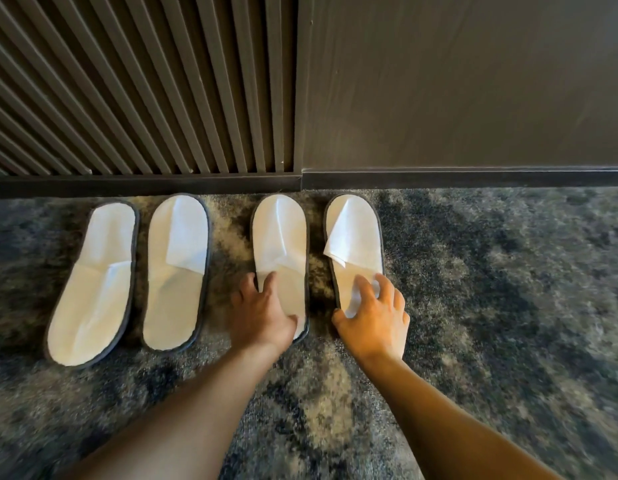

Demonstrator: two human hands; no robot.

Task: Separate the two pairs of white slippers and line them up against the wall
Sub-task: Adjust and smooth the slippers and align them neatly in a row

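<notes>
Several flat white slippers with dark rims lie on the carpet, toes at the dark skirting board (144,184). The left pair is the far-left slipper (92,285) and its neighbour (175,268). The right pair is the third slipper (279,237) and the far-right slipper (356,237). My left hand (262,313) rests on the heel half of the third slipper, fingers spread over it, thumb at its right edge. My right hand (373,323) lies on the heel of the far-right slipper, fingers spread, thumb at its left rim. Both heels are partly hidden by my hands.
A slatted dark wood panel (144,84) stands behind the left pair and a plain dark wall panel (456,84) behind the right. Mottled grey-blue carpet (508,271) stretches to the right and toward me.
</notes>
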